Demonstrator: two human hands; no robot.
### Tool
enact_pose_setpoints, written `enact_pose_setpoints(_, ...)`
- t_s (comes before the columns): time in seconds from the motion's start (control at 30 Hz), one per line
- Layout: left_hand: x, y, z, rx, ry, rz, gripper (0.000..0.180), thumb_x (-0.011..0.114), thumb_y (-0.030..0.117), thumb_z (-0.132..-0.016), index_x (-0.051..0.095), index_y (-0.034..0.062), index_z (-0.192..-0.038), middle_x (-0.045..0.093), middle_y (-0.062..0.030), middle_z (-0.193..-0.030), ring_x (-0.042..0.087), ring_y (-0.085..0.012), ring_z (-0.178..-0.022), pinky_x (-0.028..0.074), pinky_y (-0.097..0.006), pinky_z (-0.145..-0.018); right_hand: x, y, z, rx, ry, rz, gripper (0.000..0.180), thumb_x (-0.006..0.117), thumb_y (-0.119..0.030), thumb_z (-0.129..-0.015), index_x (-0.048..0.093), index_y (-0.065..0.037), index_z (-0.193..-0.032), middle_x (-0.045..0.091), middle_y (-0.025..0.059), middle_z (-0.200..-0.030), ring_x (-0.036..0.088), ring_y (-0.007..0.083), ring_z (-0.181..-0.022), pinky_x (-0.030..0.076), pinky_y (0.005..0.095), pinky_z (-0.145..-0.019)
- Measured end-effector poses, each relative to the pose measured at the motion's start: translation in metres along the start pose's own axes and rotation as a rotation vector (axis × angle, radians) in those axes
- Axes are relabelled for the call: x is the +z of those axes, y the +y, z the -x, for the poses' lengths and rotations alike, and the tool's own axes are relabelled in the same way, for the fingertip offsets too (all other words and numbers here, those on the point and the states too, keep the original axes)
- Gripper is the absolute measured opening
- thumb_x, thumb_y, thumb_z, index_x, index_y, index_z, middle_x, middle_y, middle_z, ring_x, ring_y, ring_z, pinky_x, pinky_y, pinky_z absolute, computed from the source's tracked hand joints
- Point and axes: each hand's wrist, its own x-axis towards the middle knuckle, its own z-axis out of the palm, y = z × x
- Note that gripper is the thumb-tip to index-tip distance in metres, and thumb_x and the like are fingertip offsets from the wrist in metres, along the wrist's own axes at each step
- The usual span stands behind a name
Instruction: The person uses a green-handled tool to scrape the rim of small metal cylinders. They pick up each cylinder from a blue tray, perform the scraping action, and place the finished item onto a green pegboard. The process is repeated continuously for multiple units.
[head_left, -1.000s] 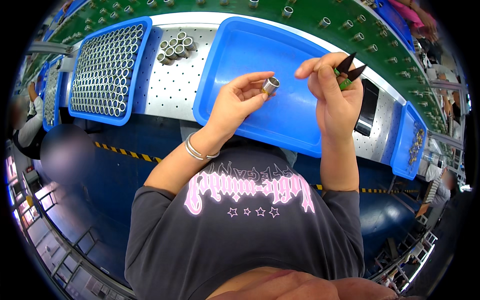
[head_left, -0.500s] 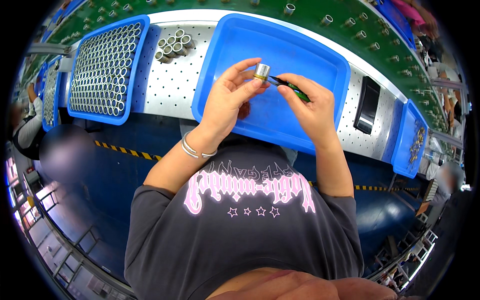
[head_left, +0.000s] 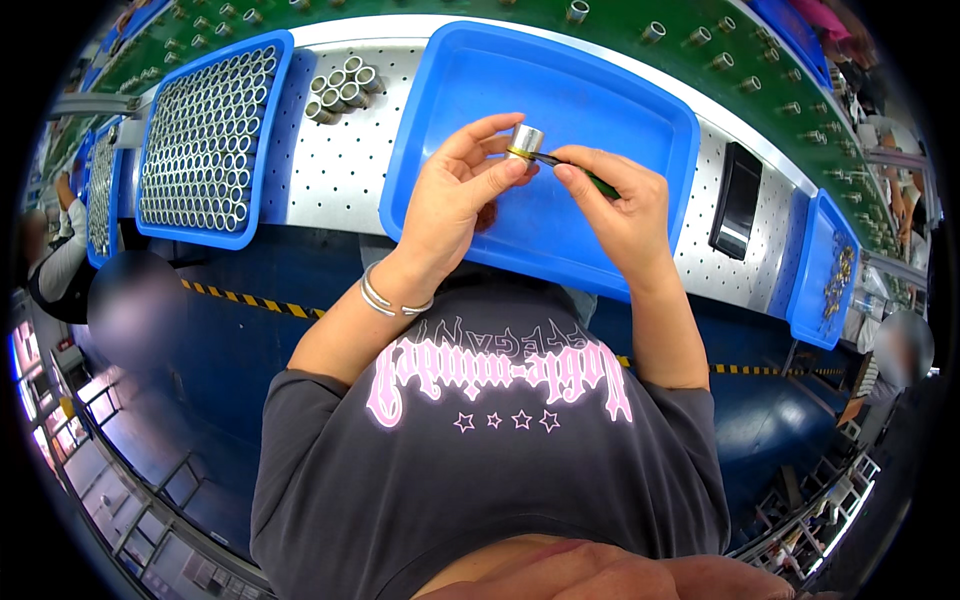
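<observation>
Between the thumb and fingers of my left hand [head_left: 465,185] is a short silver metal sleeve [head_left: 526,139] with a yellowish band round its lower end. My right hand [head_left: 625,205] pinches a slim dark tool with green on its handle [head_left: 603,186], perhaps tweezers or a pick; its exact kind is unclear. The tool's dark tip meets the sleeve near the yellowish band. Both hands are above a large blue tray [head_left: 600,255]. My left fingers partly hide the sleeve's lower end.
Left of the tray, several similar sleeves [head_left: 340,88] stand grouped on the perforated metal bench [head_left: 320,180]. Beyond them is a blue tray packed with sleeves [head_left: 200,150]. A black box [head_left: 737,200] and a blue tray of small brassy parts [head_left: 830,280] lie right. A green conveyor [head_left: 620,30] runs behind.
The tool's handle has turned a little in my right hand, and its tip now reaches the sleeve's band. My left hand keeps hold of the sleeve, which tilts slightly.
</observation>
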Motion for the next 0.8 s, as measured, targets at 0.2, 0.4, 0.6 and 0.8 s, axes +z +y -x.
enact_pose_setpoints(0.2, 0.0, 0.0, 0.001, -0.017, 0.012, -0.012, 0.044, 0.063, 0.011, -0.084, 0.047, 0.0027, -0.124, 0.059, -0.0097, -0.106, 0.059, -0.0159, -0.095, 0.047, -0.027, -0.085, 0.0, -0.001, 0.001, 0.023, -0.005, -0.007, 0.012, 0.066, -0.015, -0.079, 0.069, -0.005, -0.086, 0.068, 0.0101, -0.08, 0.065, 0.0204, -0.068, 0.048, 0.0258, -0.058)
enact_pose_setpoints(0.4, 0.0, 0.001, 0.002, -0.025, 0.013, -0.015, 0.044, 0.063, 0.009, -0.084, 0.047, 0.0022, -0.125, 0.059, -0.0101, -0.107, 0.059, -0.016, -0.095, 0.047, -0.027, -0.085, 0.001, 0.0, 0.002, 0.044, -0.008, -0.019, 0.012, 0.066, -0.015, -0.08, 0.068, -0.005, -0.086, 0.067, 0.0095, -0.078, 0.064, 0.0186, -0.066, 0.047, 0.0251, -0.057)
enact_pose_setpoints(0.6, 0.001, 0.0, 0.001, -0.028, 0.009, 0.122, 0.048, 0.063, 0.012, -0.084, 0.045, 0.0041, -0.127, 0.06, -0.0114, -0.106, 0.061, -0.0132, -0.09, 0.041, -0.015, -0.057, 0.007, 0.001, 0.001, 0.107, -0.026, -0.124, 0.015, 0.068, -0.015, -0.078, 0.065, -0.004, -0.087, 0.066, 0.0082, -0.075, 0.062, 0.0176, -0.063, 0.046, 0.0253, -0.056)
enact_pose_setpoints(0.8, -0.004, -0.004, 0.0, -0.033, 0.004, 0.015, 0.046, 0.061, 0.013, -0.085, 0.045, 0.0033, -0.127, 0.06, -0.0104, -0.105, 0.061, -0.0145, -0.089, 0.047, -0.019, -0.072, 0.013, 0.006, 0.0, -0.021, -0.019, -0.031, 0.017, 0.068, -0.004, -0.071, 0.063, -0.003, -0.088, 0.063, 0.0087, -0.078, 0.061, 0.0218, -0.068, 0.047, 0.0278, -0.06)
